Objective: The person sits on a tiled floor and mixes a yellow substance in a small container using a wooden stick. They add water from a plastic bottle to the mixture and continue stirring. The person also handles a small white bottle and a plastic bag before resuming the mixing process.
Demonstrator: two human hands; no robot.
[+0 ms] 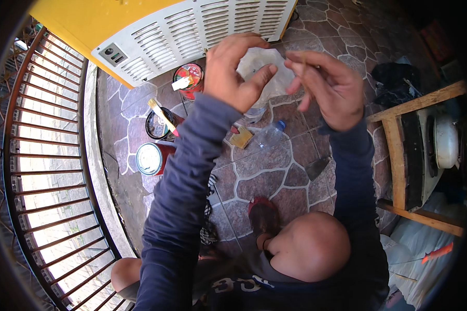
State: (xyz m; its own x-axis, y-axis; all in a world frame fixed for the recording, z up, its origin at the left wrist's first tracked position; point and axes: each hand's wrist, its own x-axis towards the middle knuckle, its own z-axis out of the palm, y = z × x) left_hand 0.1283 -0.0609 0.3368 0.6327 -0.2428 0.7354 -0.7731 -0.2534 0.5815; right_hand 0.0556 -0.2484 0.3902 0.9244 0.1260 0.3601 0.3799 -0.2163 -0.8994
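Note:
My left hand (233, 70) is raised over the floor, thumb and fingers spread, with nothing visible between them. Opposite it, my right hand (327, 83) has its thumb and fingers pinched together; a thin yellowish-brown bit shows at the fingertips, too small to name. Behind and between both hands is a cloudy translucent plastic bag (277, 83), partly hidden; I cannot tell whether either hand touches it. Below lie a flat paintbrush (241, 138) with pale bristles and a clear plastic bottle (271, 137) with a blue cap.
At left stand an open red paint can (190, 95), a black-rimmed can (149, 129) with a paintbrush (163, 117) across it, and a white-lidded can (149, 158). A yellow and white louvred machine (171, 36) is ahead, a metal railing (57, 160) left, a wooden frame (397, 160) right.

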